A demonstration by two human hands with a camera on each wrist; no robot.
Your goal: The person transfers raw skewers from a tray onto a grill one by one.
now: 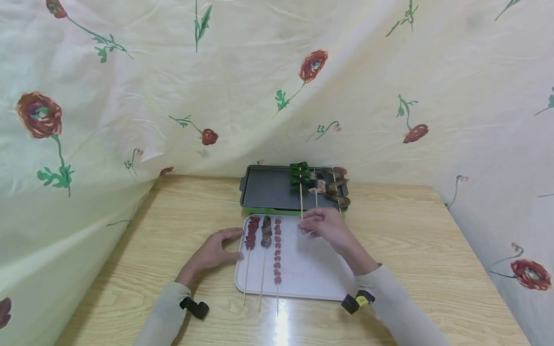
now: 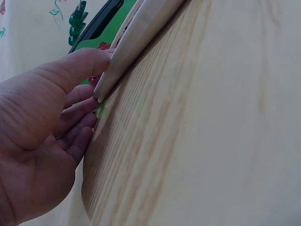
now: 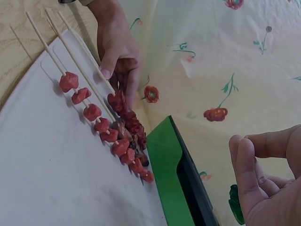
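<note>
- Counter, across the lower frame.
- White tray, lower centre: three loaded skewers left on it.
- Dark griddle, centre: two darker skewers at its right; perhaps half done.
- Left hand, relaxed, touching the tray's left edge.
- Right hand, pinching the green skewer over the griddle; contact unclear.

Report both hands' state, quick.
Left hand: open, touching the white tray's left edge.
Right hand: closed, pinching the green vegetable skewer by its stick.
</note>
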